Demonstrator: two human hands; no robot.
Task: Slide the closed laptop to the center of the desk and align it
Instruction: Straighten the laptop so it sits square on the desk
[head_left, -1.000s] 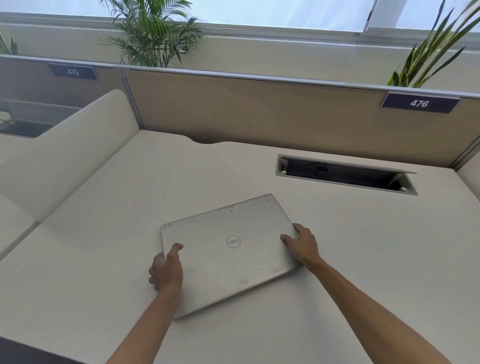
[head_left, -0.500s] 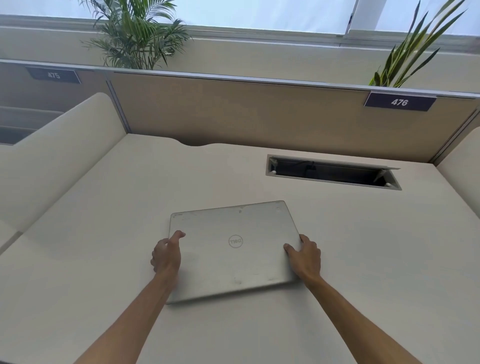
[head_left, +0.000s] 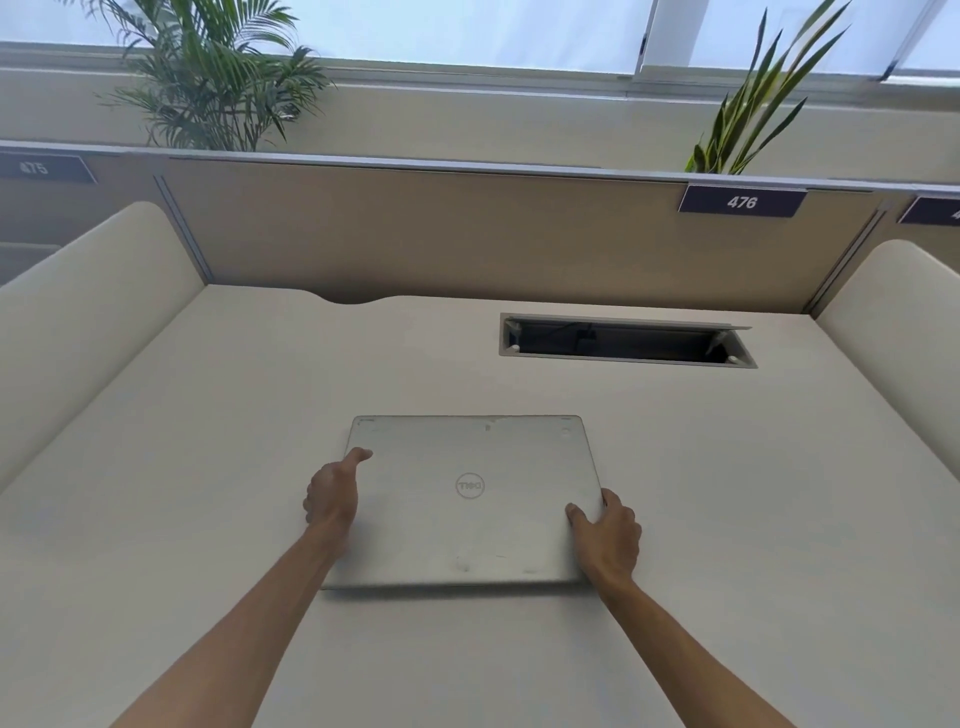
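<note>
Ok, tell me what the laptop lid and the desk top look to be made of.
Laptop: looks like brushed or matte silver metal, probably aluminium; it has a soft grey sheen, an embossed round logo and a few scuffs near the front edge. Plastic cannot be ruled out.
Desk: looks like smooth matte off-white laminate; flat, uniform colour, no grain showing.

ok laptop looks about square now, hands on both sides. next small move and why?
Probably release and lift both hands away. The closed laptop lies flat near the middle of the desk, its far edge running parallel to the cable slot and the partition. The left hand and right hand grip its side edges; no skew shows that needs correcting.
</note>
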